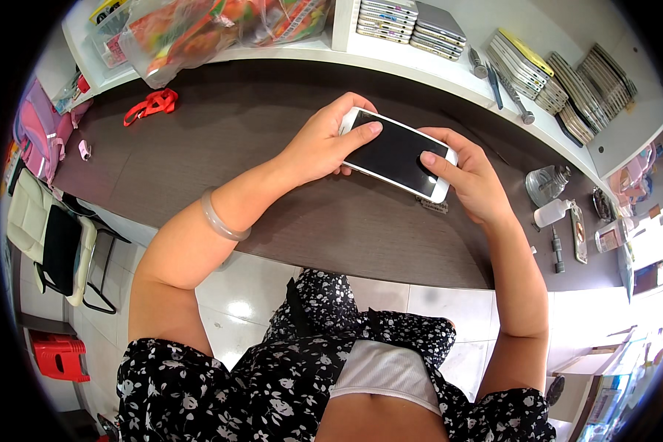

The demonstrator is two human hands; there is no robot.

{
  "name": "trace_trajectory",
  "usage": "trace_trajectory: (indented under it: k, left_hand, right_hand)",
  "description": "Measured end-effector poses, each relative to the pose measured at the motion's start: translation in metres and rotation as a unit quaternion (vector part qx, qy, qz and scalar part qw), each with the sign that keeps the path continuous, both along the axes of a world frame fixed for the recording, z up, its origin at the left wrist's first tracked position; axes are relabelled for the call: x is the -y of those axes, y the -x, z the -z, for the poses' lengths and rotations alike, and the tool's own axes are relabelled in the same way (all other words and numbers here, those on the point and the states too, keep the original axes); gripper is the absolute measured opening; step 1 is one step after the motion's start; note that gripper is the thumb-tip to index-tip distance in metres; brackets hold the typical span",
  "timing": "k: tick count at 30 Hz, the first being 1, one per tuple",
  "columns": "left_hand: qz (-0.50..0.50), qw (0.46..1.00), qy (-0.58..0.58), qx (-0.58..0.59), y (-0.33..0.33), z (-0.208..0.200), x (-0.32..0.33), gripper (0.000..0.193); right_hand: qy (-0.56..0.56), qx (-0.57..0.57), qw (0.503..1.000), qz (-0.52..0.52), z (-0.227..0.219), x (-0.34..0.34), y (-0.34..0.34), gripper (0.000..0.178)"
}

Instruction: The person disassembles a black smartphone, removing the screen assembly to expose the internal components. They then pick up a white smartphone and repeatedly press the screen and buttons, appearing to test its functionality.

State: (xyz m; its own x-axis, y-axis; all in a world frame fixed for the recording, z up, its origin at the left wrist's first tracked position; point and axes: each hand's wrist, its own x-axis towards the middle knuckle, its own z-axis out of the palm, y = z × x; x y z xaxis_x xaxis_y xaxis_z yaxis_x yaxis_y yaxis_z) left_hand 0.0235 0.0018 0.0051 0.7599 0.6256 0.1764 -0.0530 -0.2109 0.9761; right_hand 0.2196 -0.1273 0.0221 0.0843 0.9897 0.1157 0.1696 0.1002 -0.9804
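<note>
A white-framed smartphone with a dark screen is held sideways above the dark desk, tilted down toward the right. My left hand grips its left end, thumb lying on the screen and fingers behind. At the other end, my right hand holds on the same way, its thumb pressed near the edge of the glass. Most of the fingers are hidden behind the phone. Just below its lower right corner, a small dark flat piece lies on the desk, partly covered.
Stacked phones and rows of upright ones fill the white shelf behind, beside screwdrivers and tweezers. A glass bottle, white bottle and another phone stand or lie right. A red strap lies left; a chair stands beyond.
</note>
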Motion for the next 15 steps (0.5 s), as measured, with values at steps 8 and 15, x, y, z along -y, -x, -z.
trace_trajectory:
  k: [8, 15]
  left_hand:
    - [-0.004, 0.999, -0.042, -0.015, 0.0005, -0.0027, 0.0002, 0.038]
    - [0.009, 0.999, -0.049, 0.0, 0.0007, -0.0004, -0.0016, 0.043]
  right_hand:
    - [0.002, -0.001, 1.0, 0.001, 0.0, 0.0, 0.0001, 0.038]
    - [0.002, 0.004, 1.0, 0.0, -0.0002, 0.0002, 0.0002, 0.039]
